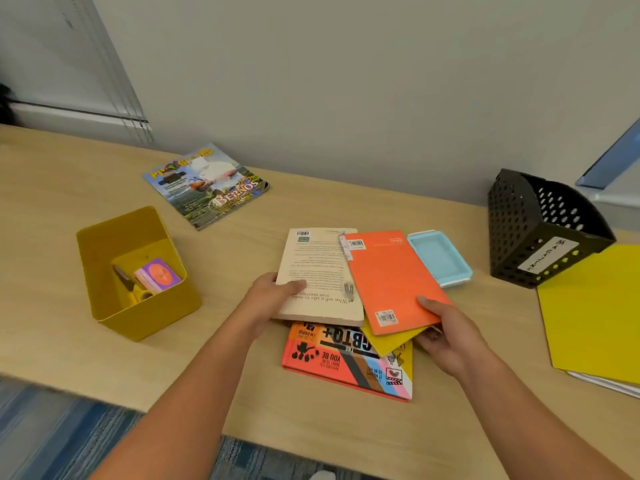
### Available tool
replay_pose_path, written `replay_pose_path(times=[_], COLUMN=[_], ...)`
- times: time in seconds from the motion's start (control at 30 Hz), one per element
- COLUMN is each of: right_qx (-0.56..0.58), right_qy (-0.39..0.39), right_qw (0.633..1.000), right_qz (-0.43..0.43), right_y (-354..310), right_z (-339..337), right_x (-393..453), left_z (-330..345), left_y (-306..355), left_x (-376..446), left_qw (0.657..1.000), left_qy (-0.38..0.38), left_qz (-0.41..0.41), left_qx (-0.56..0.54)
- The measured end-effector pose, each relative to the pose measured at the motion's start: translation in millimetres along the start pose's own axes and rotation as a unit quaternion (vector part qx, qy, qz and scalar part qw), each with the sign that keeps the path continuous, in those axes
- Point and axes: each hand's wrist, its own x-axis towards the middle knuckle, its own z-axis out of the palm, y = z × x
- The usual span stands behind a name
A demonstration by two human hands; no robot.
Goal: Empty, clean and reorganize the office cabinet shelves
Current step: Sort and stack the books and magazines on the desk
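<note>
Now two hands, left hand gripping cream book, right hand gripping orange book

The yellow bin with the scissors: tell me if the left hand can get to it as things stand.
Probably yes. The yellow bin sits open-topped to the left of the left hand with only bare desk between, but that hand first must release the cream book it grips.

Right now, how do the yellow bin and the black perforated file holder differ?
The yellow bin has solid walls; the black file holder has walls full of holes. The bin stands upright, open side up, holding scissors and small cards; the holder lies tipped, its opening toward the wall, with nothing seen inside. Only the holder bears a white label. Both rest on the wooden desk, untouched.
</note>
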Motion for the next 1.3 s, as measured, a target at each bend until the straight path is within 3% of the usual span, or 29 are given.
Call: replay_pose_path(times=[0.1,0.2,0.3,0.4,0.5,0.6,0.7,0.87,0.97,1.07,1.13,1.2,1.23,1.3], right_qx=[0.006,-0.089,-0.228,-0.264,-0.219,-0.204,-0.193,-0.200,-0.242,-0.253,-0.170,-0.084,-0.077,-0.114], right_qy=[-0.059,-0.101,-0.160,-0.175,-0.168,-0.179,-0.212,-0.315,-0.293,-0.192,-0.191,-0.218,-0.208,-0.219], right_qw=[0.998,0.989,0.958,0.948,0.960,0.962,0.958,0.927,0.917,0.926,0.960,0.972,0.975,0.969], right_qz=[0.031,0.060,0.062,0.041,0.037,0.033,0.011,-0.025,-0.121,-0.204,-0.114,-0.026,-0.017,0.016], right_y=[-3,5,15,19,18,24,30,25,16,9,-1,-11,-14,-10], right_z=[3,13,26,35,39,37,34,35,43,53,55,47,40,29], right_x=[-13,-21,-26,-25,-21,-22,-24,-35,-32,-23,-19,-16,-12,-10], left_z=[0,10,12,13,17,17,10,7,3,11,13,16,20,27], left_y=[0,-3,-1,-1,2,5,3,9,25,47,57,56,48,23], left_x=[2,0,-7,-11,-20,-23,-16,-18,-25,-38,-46,-45,-41,-34], left_qw=[0.995,0.995,0.990,0.986,0.993,0.998,0.990,0.973,0.955,0.933,0.902,0.840,0.809,0.787], left_qy=[-0.089,-0.085,-0.081,-0.110,-0.083,-0.043,-0.057,-0.078,-0.064,-0.073,-0.111,-0.095,-0.059,-0.019], left_qz=[-0.043,-0.033,-0.007,-0.016,-0.015,-0.026,-0.047,0.020,0.125,0.299,0.404,0.528,0.559,0.548], left_qx=[0.003,0.036,0.114,0.127,0.083,-0.046,-0.118,-0.217,-0.263,-0.184,-0.106,0.078,0.172,0.283])
